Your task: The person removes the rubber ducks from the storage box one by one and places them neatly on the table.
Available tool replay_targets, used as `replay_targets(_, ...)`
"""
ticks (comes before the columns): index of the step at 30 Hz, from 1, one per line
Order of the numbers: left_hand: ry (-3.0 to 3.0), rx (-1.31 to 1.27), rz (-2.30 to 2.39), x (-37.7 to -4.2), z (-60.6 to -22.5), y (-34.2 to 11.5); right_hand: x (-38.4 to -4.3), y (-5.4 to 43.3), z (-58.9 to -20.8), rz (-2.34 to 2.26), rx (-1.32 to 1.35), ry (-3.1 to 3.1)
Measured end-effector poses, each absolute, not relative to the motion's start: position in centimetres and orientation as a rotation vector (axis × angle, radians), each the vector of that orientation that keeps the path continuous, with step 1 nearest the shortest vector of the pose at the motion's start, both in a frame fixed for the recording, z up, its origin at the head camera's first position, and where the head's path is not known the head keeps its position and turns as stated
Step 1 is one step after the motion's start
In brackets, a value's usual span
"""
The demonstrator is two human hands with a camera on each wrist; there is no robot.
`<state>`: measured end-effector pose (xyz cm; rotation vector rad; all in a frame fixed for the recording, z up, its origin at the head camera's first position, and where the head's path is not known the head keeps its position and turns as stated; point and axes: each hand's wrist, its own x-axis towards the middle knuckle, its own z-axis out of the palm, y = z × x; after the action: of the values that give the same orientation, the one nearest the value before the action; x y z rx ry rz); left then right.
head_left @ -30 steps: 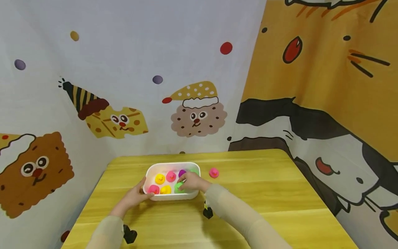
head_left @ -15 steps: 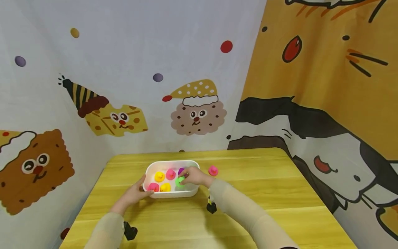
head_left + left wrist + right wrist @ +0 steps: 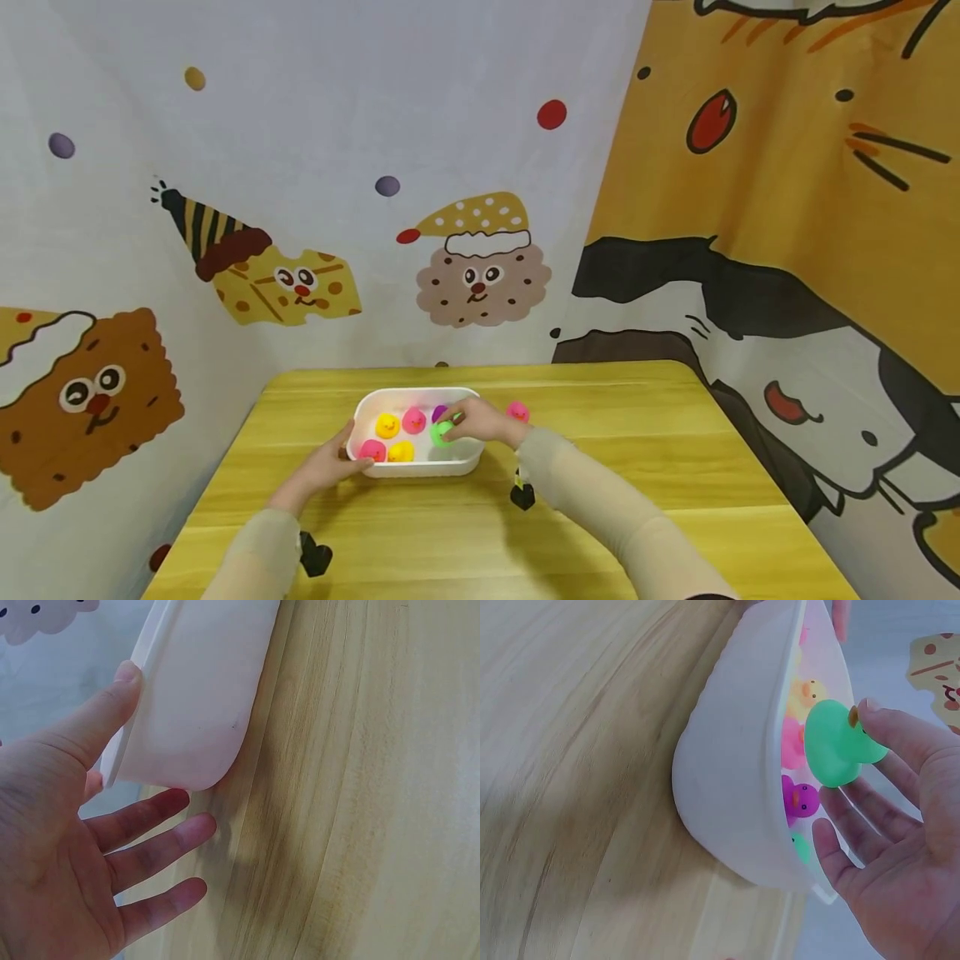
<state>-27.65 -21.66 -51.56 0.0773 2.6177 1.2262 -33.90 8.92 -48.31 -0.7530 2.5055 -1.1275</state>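
Note:
My right hand (image 3: 480,419) pinches a green rubber duck (image 3: 834,744) between thumb and fingers, above the white plastic tub (image 3: 420,470). Up close in the right wrist view, the duck is lifted to the level of the rim, its orange beak by my thumb. My left hand (image 3: 330,462) holds the tub at its left end, thumb on the rim, while several other fingers (image 3: 157,844) stay spread beside the wall. Inside sit two yellow ducks (image 3: 387,426), two pink ducks (image 3: 414,420), a purple duck (image 3: 802,801) and another green duck (image 3: 801,847), partly hidden by the wall.
A pink duck (image 3: 517,412) lies on the wooden table (image 3: 637,433), right of the tub and just beyond my right wrist. A cartoon-printed cloth (image 3: 465,100) hangs behind the table and along its sides.
My right hand has come up from low in the tub, raising the green duck and shifting slightly right. My left hand keeps its hold on the tub's left end.

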Motion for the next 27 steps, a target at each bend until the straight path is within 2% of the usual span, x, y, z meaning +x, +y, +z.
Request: replay_targets(27,2.616,0.085,1.227,-28.0,-51.9,-21.8,-33.1,12.8,-46.9,-1.174,-0.736,2.526)
